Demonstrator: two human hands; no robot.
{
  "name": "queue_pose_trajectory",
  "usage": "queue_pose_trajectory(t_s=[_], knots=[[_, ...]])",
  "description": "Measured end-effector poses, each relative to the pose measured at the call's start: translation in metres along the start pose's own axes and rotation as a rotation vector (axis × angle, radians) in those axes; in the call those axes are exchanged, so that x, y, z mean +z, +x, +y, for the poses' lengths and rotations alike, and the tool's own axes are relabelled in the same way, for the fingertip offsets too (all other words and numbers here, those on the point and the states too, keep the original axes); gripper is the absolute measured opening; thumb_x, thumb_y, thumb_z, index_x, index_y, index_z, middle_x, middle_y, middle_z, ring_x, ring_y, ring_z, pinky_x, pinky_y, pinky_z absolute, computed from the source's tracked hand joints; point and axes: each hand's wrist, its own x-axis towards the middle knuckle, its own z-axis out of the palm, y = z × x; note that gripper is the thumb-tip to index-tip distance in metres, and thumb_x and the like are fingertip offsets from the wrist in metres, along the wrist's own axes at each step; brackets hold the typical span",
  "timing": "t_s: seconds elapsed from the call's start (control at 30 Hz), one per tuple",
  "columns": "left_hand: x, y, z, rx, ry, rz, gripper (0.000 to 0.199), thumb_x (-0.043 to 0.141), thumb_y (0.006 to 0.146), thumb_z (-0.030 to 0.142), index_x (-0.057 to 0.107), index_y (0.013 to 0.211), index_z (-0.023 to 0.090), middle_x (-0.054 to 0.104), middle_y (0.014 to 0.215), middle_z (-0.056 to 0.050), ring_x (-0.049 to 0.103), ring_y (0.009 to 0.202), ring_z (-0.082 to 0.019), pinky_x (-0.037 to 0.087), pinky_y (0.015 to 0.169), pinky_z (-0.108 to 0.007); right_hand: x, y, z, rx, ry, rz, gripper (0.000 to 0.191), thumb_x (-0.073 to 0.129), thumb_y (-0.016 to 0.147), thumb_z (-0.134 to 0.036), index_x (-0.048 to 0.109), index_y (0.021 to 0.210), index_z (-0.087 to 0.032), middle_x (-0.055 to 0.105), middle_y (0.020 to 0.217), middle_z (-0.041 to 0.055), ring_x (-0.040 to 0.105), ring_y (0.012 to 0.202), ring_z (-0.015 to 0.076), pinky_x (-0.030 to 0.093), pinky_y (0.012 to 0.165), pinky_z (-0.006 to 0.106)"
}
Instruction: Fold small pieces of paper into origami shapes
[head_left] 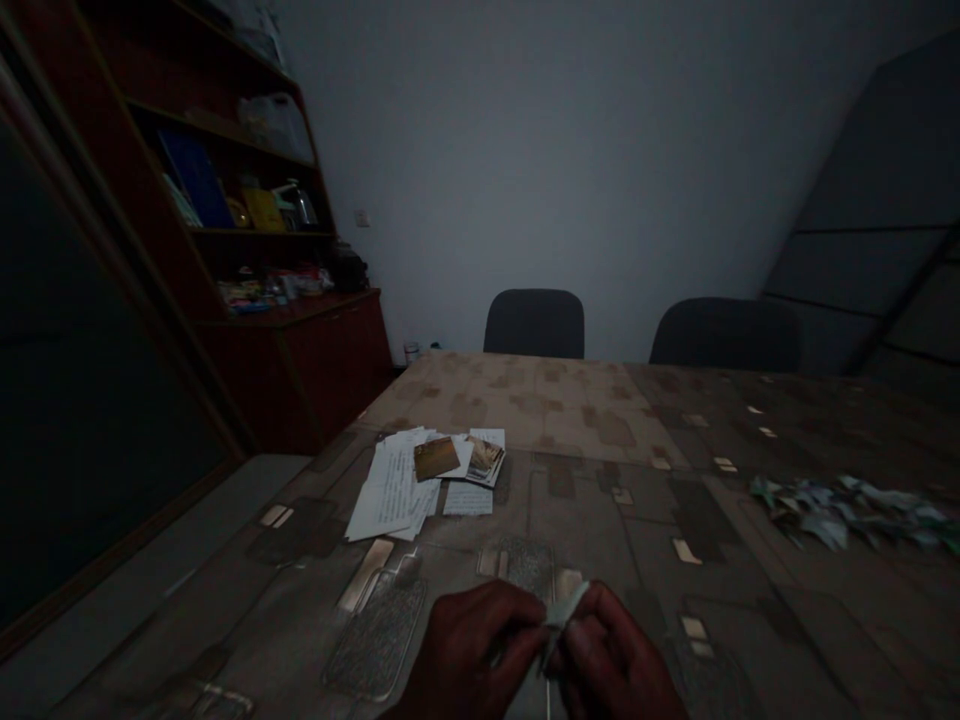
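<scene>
Left grip (474, 638) and right grip (616, 650) both pinch a small, pale, paper-like strip (568, 606); white rectangular paper sheets (388, 492) bear illegible print.

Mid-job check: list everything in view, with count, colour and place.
Small folded paper-like piece: 1, pale, between both hands
Printed paper sheets: several, white, table's left
Rectangular picture cards: at least 2, brownish, on the sheets
Crumpled paper-like pile: count unclear, pale and green, table's right
Patterned covered table: 1, brown-beige, centre
Rounded chair backs: 2, dark grey, beyond table
Wooden shelf cabinet: 1, red-brown, left
Assorted shelf items: many, mixed colours, in cabinet
Square wall socket: 1, whitish, back wall
Left hand: 1, bare, bottom centre
Right hand: 1, bare, beside it
</scene>
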Motion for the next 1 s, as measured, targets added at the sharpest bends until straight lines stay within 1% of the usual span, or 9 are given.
queue_pose_trajectory(t_s=[0.17, 0.43, 0.5, 0.57, 0.67, 0.73, 0.83, 0.93, 1.0], knots=[[0.002, -0.001, -0.002, -0.016, -0.046, -0.009, 0.01, 0.066, 0.083, 0.019, 0.074, 0.079, 0.017, 0.076, 0.075, -0.009, 0.071, 0.069, -0.02, 0.051, 0.065, -0.024, -0.002, 0.0, -0.001, 0.004, 0.008, -0.007, 0.054, 0.064, 0.068, -0.072, 0.045, 0.067, -0.021, 0.048, 0.052, -0.007, 0.032, 0.041, 0.0058, 0.025, 0.041, 0.017], [0.004, 0.001, 0.005, -0.192, -0.161, 0.018, 0.007, 0.069, 0.075, 0.017, 0.074, 0.069, 0.017, 0.074, 0.065, -0.006, 0.068, 0.06, -0.019, 0.049, 0.058, -0.024, -0.004, 0.001, 0.002, 0.008, -0.011, -0.017, 0.055, 0.064, 0.068, -0.073, 0.045, 0.069, -0.021, 0.05, 0.054, -0.0072, 0.033, 0.04, 0.0054, 0.026, 0.04, 0.016], [0.004, 0.002, 0.006, -0.275, -0.197, 0.026, 0.006, 0.069, 0.074, 0.016, 0.074, 0.072, 0.017, 0.074, 0.065, -0.005, 0.068, 0.06, -0.019, 0.05, 0.058, -0.023, -0.005, 0.001, 0.001, 0.001, -0.017, -0.017, 0.055, 0.063, 0.069, -0.073, 0.048, 0.07, -0.02, 0.05, 0.054, -0.0071, 0.034, 0.041, 0.0055, 0.026, 0.041, 0.016], [0.004, 0.002, 0.006, -0.317, -0.223, 0.036, 0.009, 0.069, 0.072, 0.014, 0.076, 0.077, 0.018, 0.076, 0.07, -0.005, 0.07, 0.064, -0.019, 0.052, 0.061, -0.024, -0.006, 0.001, 0.001, -0.015, -0.015, -0.017, 0.053, 0.062, 0.072, -0.071, 0.05, 0.072, -0.02, 0.048, 0.055, -0.0074, 0.034, 0.042, 0.0059, 0.027, 0.042, 0.017], [0.006, 0.001, 0.004, -0.333, -0.257, 0.054, 0.018, 0.069, 0.07, 0.011, 0.077, 0.084, 0.019, 0.078, 0.079, -0.005, 0.071, 0.073, -0.021, 0.055, 0.067, -0.025, -0.008, 0.002, 0.003, -0.036, -0.01, -0.024, 0.046, 0.062, 0.076, -0.065, 0.053, 0.075, -0.02, 0.048, 0.055, -0.0069, 0.036, 0.044, 0.0075, 0.028, 0.044, 0.017], [0.008, 0.001, 0.002, -0.334, -0.291, 0.046, 0.02, 0.068, 0.071, 0.012, 0.077, 0.087, 0.02, 0.078, 0.082, -0.006, 0.072, 0.074, -0.022, 0.055, 0.068, -0.026, -0.01, 0.003, 0.005, -0.078, -0.02, -0.023, 0.042, 0.062, 0.079, -0.061, 0.054, 0.076, -0.02, 0.053, 0.06, -0.004, 0.044, 0.051, 0.0107, 0.034, 0.048, 0.019], [0.01, 0.002, 0.003, -0.33, -0.374, -0.015, 0.023, 0.067, 0.075, 0.015, 0.076, 0.096, 0.018, 0.078, 0.089, -0.008, 0.073, 0.078, -0.023, 0.056, 0.069, -0.027, -0.013, 0.005, 0.008, -0.183, -0.124, 0.009, 0.036, 0.059, 0.083, -0.056, 0.057, 0.077, -0.021, 0.057, 0.065, -0.0012, 0.052, 0.062, 0.0155, 0.042, 0.059, 0.024], [0.01, 0.002, 0.006, -0.334, -0.468, -0.081, 0.027, 0.066, 0.078, 0.021, 0.073, 0.103, 0.015, 0.077, 0.095, -0.011, 0.073, 0.083, -0.025, 0.056, 0.073, -0.029, -0.017, 0.005, 0.008, -0.264, -0.31, 0.045, 0.034, 0.055, 0.086, -0.053, 0.06, 0.076, -0.021, 0.053, 0.062, -0.0023, 0.049, 0.058, 0.0154, 0.04, 0.057, 0.024], [0.01, 0.002, 0.008, -0.342, -0.499, -0.089, 0.027, 0.065, 0.08, 0.024, 0.073, 0.104, 0.014, 0.077, 0.095, -0.012, 0.072, 0.085, -0.026, 0.056, 0.074, -0.03, -0.017, 0.004, 0.005, -0.307, -0.405, 0.051, 0.031, 0.054, 0.087, -0.049, 0.06, 0.076, -0.021, 0.053, 0.06, -0.0028, 0.048, 0.055, 0.0149, 0.037, 0.054, 0.024]])
